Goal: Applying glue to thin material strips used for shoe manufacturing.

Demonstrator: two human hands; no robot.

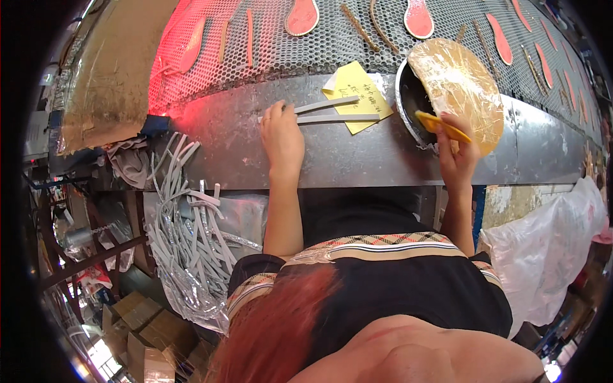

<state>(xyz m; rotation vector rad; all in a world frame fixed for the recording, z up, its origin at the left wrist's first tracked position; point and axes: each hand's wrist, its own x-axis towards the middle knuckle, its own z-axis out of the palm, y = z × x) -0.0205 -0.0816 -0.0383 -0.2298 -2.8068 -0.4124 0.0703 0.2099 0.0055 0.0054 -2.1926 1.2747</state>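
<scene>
My left hand (pixel 283 137) lies palm down on the metal ledge, its fingers stretched over the near ends of two narrow grey strips. The upper grey strip (pixel 327 104) and the lower grey strip (pixel 338 118) run to the right, their far ends over a yellow paper (pixel 363 96) with handwriting. In my right hand (pixel 458 153) is a flat yellow tool (pixel 447 127), pinched between thumb and fingers, at the mouth of a round pot (pixel 399 96). A tape-covered tan disc (pixel 469 80) covers much of the pot; its contents look dark and are mostly hidden.
Beyond the ledge (pixel 223 140) a mesh conveyor (pixel 268 38) carries red sole-shaped pieces (pixel 301 16) and thin strips, under red light at left. A bundle of grey strips (pixel 188 223) hangs at my left. Cardboard (pixel 112 76) stands far left; white plastic sheeting (pixel 543 242) hangs at right.
</scene>
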